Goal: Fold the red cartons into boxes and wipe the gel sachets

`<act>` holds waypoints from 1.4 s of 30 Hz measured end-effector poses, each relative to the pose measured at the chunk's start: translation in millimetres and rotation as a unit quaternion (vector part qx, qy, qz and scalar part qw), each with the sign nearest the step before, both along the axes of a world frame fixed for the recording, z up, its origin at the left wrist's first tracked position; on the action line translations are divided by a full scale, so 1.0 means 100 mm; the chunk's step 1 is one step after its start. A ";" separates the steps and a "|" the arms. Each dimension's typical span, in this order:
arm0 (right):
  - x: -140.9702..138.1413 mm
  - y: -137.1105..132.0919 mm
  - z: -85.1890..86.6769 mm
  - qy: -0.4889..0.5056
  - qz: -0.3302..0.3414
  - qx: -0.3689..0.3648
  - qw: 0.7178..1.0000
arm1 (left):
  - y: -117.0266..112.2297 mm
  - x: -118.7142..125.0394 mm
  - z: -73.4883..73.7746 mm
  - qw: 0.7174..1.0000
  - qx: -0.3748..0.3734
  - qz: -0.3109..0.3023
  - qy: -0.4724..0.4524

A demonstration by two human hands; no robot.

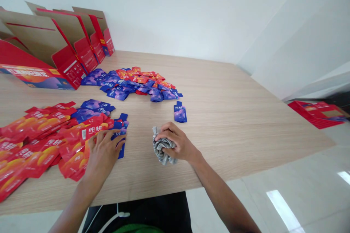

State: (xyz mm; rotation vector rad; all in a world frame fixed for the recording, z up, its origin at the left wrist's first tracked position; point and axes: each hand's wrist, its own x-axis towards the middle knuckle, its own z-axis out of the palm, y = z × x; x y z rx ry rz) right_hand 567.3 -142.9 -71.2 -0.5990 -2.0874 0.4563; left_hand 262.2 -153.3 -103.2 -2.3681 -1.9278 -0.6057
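Observation:
My right hand (176, 142) is closed around a crumpled grey-and-white striped cloth (161, 153), pressed onto the wooden table. At the right edge of the front pile, my left hand (105, 149) reaches over a blue pouch (121, 153); its thumb and forefinger are apart, with the pouch's blue showing between them. Red-orange pouches (46, 122) lie overlapping beside and under this hand, and more blue pouches (94, 109) lie just behind it. One single blue pouch (180, 113) rests flat on the table beyond my right hand.
Behind is a mixed heap of small blue and red pouches (136, 82). Open red cardboard boxes (68, 65) stand in a row at the back left against the wall. A red box (317, 114) sits past the table's right edge. The table's front edge (147, 196) runs near my lap.

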 end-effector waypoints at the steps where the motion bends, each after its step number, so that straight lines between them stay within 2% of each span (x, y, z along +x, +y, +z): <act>1: 0.00 0.00 0.00 0.000 0.001 0.001 1.000 | -0.01 -0.02 -0.01 1.000 0.005 0.001 -0.005; 6: 0.00 -0.01 0.00 -0.028 -0.006 -0.005 1.000 | 0.01 -0.06 -0.07 0.999 0.004 -0.032 -0.019; 11: 0.00 -0.01 0.01 -0.032 -0.005 0.003 0.999 | 0.10 -0.02 -0.08 0.995 -0.021 -0.082 0.044; 15: 0.00 -0.02 0.03 -0.035 -0.013 0.010 0.999 | 0.18 -0.01 0.02 0.989 -0.027 -0.117 0.084; 18: 0.00 -0.02 0.05 -0.029 -0.012 0.014 0.999 | 0.30 0.02 0.20 0.986 -0.038 -0.129 0.098; 21: 0.00 -0.01 0.05 -0.016 0.001 0.020 1.000 | 0.60 0.08 0.41 0.985 -0.086 -0.106 0.106; 24: 0.00 0.00 0.02 -0.019 0.003 0.015 1.000 | 1.10 0.16 0.53 0.986 -0.122 -0.043 0.108; 28: 0.02 0.04 -0.04 -0.036 -0.014 -0.006 0.999 | 1.78 0.17 0.47 0.982 -0.153 0.055 0.101; 31: 0.04 0.07 -0.07 -0.043 -0.020 -0.018 0.999 | 2.05 0.14 0.35 0.977 -0.172 0.085 0.096; 35: 0.04 0.06 -0.06 -0.038 -0.017 -0.012 0.999 | 2.08 0.12 0.24 0.977 -0.180 0.061 0.098; 42: 0.02 0.03 -0.02 -0.043 -0.007 0.016 0.999 | 1.87 0.34 0.20 0.975 -0.176 -0.084 0.103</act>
